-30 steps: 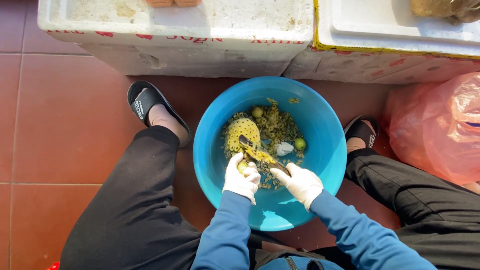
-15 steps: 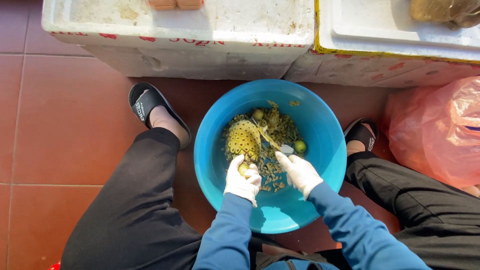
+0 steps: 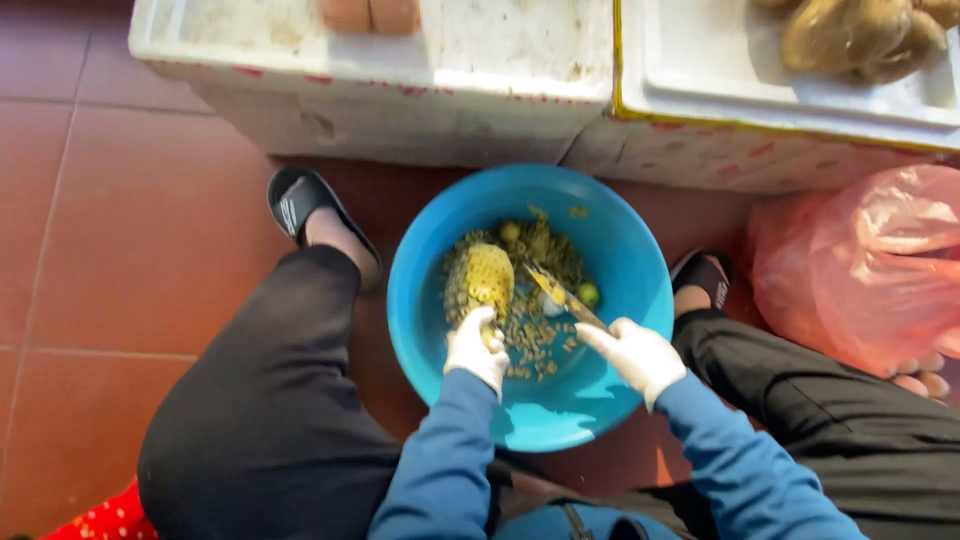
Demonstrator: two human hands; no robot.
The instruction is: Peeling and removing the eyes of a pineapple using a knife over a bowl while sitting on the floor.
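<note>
Left hand (image 3: pixel 478 350) is wrapped round the near end of the half-peeled pineapple (image 3: pixel 480 282) over the blue bowl (image 3: pixel 620 250), right hand (image 3: pixel 637 352) closed on the knife (image 3: pixel 563 298); looks heavy, wet, slippery, so grab the rough skin.

Packaging in view: two foam boxes, one plastic bag.
White foam box with red print (image 3: pixel 400 90) is sitting top left, touching a yellow-edged white foam box (image 3: pixel 780 110) top right; a pink plastic bag (image 3: pixel 860 270) is lying at right.
</note>
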